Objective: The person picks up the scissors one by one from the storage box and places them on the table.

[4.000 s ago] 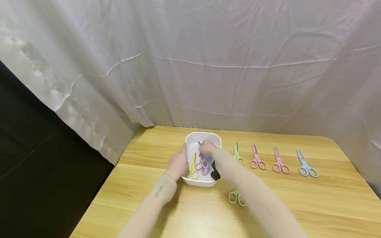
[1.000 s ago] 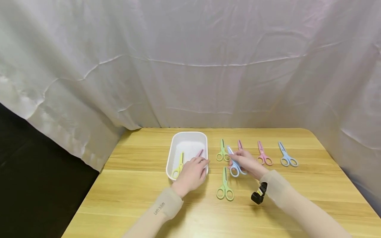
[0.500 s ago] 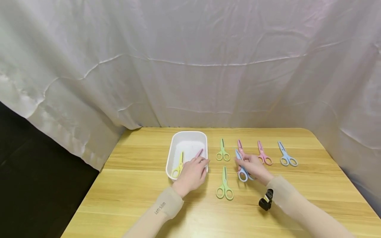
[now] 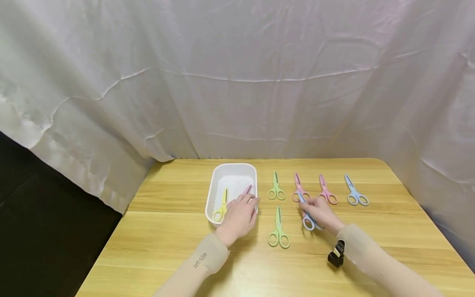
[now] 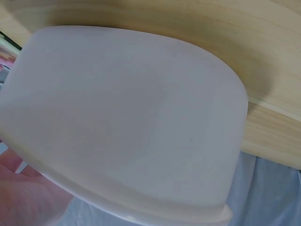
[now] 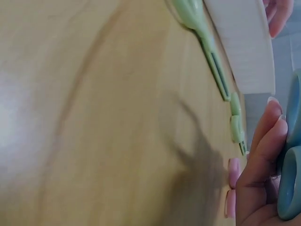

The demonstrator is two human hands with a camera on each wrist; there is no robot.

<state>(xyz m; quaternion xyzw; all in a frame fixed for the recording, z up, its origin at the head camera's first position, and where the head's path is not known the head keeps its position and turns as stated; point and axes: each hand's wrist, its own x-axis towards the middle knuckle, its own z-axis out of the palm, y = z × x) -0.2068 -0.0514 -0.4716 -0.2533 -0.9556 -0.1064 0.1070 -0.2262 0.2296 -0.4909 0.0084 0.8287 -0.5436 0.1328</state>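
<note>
My right hand (image 4: 320, 212) grips blue scissors (image 4: 302, 200) by the handle side, blades tilted up and left, above the table. In the right wrist view their shadow falls on the wood. My left hand (image 4: 239, 216) lies over the near right part of a white tray (image 4: 233, 177), fingers loosely bent with the tips at the right rim. Yellow scissors (image 4: 224, 200) lie in the tray, beside a pink scissor blade (image 4: 247, 189) whose handles are hidden under the left hand. The left wrist view shows mostly the tray's outer wall (image 5: 127, 108).
Right of the tray stands a row of scissors: green (image 4: 276, 185), pink (image 4: 297, 181), pink (image 4: 323, 187) and blue (image 4: 352, 189). Another green pair (image 4: 278, 222) lies nearer on the wooden table (image 4: 178, 247). A grey curtain (image 4: 237, 115) hangs behind the far edge.
Earlier my right hand reached into the tray; it has since carried the blue scissors right and slightly nearer, below the first pink pair. My left hand moved from the tray's left side to its near right.
</note>
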